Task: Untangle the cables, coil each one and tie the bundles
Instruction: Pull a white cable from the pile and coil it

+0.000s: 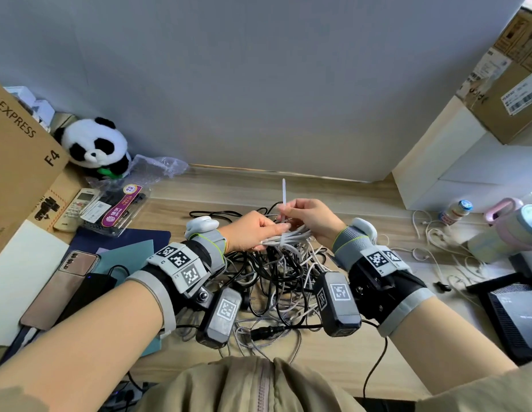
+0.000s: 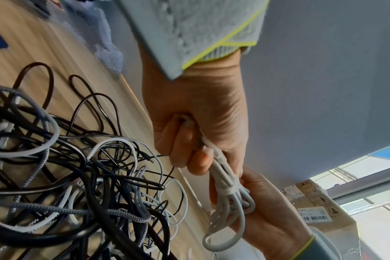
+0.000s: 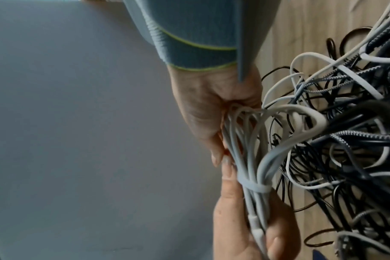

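A coiled white cable bundle (image 1: 288, 237) is held above the tangle, with a white zip tie (image 1: 284, 200) wrapped round its middle and the tie's tail sticking up. My left hand (image 1: 253, 231) grips one end of the bundle (image 2: 220, 168). My right hand (image 1: 311, 220) pinches the tie's tail just above the bundle and touches the coil's loops (image 3: 241, 126). The tie band (image 3: 254, 185) sits tight around the strands. Beneath both hands lies a tangle of black, white and braided grey cables (image 1: 276, 281) on the wooden desk (image 1: 333, 352).
A cardboard box (image 1: 18, 162), panda plush (image 1: 95, 147), remote (image 1: 77, 209), packaged item (image 1: 116, 212) and phone (image 1: 59, 289) crowd the left. White earphone cables (image 1: 437, 251), a small bottle (image 1: 456, 211), a pink cup (image 1: 508, 224) and a black device (image 1: 517, 316) lie right.
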### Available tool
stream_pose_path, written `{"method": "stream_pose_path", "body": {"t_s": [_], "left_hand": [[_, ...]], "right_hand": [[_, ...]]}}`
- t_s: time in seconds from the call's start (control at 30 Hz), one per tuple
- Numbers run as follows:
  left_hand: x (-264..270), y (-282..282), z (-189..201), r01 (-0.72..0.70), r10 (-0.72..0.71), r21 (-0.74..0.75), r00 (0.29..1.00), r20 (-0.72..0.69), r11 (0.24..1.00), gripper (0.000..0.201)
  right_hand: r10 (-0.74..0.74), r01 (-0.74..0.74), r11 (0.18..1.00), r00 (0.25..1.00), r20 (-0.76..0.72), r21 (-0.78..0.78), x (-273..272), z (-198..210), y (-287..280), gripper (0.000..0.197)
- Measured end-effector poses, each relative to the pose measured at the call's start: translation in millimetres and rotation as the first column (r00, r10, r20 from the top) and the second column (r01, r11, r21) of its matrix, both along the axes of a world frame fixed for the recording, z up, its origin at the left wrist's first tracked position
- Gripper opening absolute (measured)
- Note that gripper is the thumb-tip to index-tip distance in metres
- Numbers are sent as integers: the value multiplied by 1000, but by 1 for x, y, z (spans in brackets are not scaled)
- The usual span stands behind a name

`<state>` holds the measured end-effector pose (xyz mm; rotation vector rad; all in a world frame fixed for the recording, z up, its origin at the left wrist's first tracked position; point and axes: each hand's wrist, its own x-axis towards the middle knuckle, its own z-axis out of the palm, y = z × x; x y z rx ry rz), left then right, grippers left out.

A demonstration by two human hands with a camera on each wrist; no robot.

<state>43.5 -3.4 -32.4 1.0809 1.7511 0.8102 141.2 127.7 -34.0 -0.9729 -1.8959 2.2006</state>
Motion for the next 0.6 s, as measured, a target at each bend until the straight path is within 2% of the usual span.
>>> {"method": "stream_pose_path", "body": {"t_s": [0.1, 0.17, 0.27, 0.37, 0.47, 0.6], "left_hand": [[3, 3, -2, 37, -38, -38, 998, -43, 999, 51], [3, 5, -3, 58, -65, -82, 994, -90, 995, 52], [3, 6, -4, 67, -73, -107, 996, -50, 992, 48], [1, 3, -5, 29, -28, -76, 999, 15, 997, 48], [-5, 2, -4, -12, 13, -57, 1000, 8, 998, 55], [-8, 0, 5, -43, 44, -55, 999, 30, 998, 47]], "right_hand": [[72, -77, 995, 994, 81, 67, 3, -3, 0, 19], [90, -116, 974, 987, 136, 196, 2, -5, -2, 23], [67, -146, 900, 977, 202, 411, 0, -10, -8, 28], [-21, -74, 869, 982, 187, 489, -4, -17, -15, 34], [-122, 35, 859, 983, 138, 511, -11, -20, -23, 36], [-173, 121, 841, 984, 50, 528, -17, -14, -23, 31]]}}
